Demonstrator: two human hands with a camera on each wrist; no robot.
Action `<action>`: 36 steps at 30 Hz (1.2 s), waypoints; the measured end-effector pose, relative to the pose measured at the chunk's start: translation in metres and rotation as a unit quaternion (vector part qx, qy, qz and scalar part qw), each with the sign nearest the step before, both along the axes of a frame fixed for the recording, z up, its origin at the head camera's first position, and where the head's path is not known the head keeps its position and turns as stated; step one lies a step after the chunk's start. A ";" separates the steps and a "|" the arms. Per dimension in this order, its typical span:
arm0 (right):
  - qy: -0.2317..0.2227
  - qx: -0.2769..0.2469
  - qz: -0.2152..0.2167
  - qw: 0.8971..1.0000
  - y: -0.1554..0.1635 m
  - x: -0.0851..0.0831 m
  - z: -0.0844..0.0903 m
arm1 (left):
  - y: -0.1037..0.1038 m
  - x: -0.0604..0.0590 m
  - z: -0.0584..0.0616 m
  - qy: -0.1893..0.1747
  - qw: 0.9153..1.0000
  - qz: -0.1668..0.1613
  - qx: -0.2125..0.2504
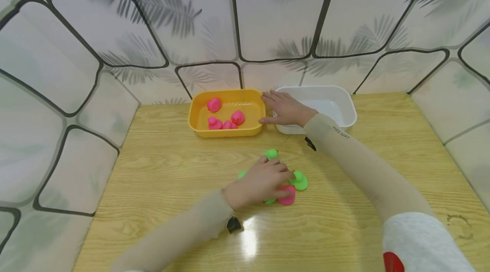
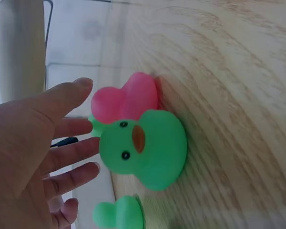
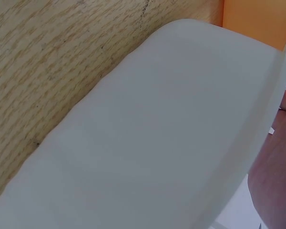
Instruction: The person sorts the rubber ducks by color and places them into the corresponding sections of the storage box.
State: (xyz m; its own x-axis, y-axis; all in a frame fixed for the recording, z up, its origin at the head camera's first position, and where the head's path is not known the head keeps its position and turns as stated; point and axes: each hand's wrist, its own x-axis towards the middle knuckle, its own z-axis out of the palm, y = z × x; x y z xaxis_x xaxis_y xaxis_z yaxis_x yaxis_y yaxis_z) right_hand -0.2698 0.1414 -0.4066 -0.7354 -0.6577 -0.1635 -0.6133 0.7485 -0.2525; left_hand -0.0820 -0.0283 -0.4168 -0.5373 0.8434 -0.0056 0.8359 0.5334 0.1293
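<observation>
My left hand [image 1: 258, 180] is over a group of rubber ducks on the table. Its fingers are loosely bent, and nothing is in its grasp. Close by lie a pink duck [image 1: 288, 196], a green duck [image 1: 300, 180] and another green duck [image 1: 271, 153]; other green ones are partly hidden under the hand. In the left wrist view, a green duck [image 2: 155, 152] faces the fingertips, beside a pink duck [image 2: 138, 98]. My right hand [image 1: 287, 109] spreads its straight fingers over the gap between the yellow tub [image 1: 229, 133] and the white tub [image 1: 350, 108], near both rims. Contact is unclear.
Several pink ducks [image 1: 214, 104] lie inside the yellow tub. Both tubs stand side by side at the back of the wooden table [image 1: 160, 170], close to a stone-patterned backdrop [image 1: 279, 21]. The backdrop also rises along the left and right sides.
</observation>
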 end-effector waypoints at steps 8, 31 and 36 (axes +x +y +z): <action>-0.002 0.003 -0.001 1.000 -0.001 0.001 0.002 | 0.005 0.004 -0.002 0.030 1.000 -0.002 -0.009; 0.005 -0.004 0.004 1.000 0.000 0.003 0.003 | 0.002 0.002 0.009 0.012 1.000 0.014 -0.011; 0.001 -0.005 0.002 1.000 -0.001 0.003 0.004 | -0.006 -0.004 0.024 0.004 1.000 0.027 0.007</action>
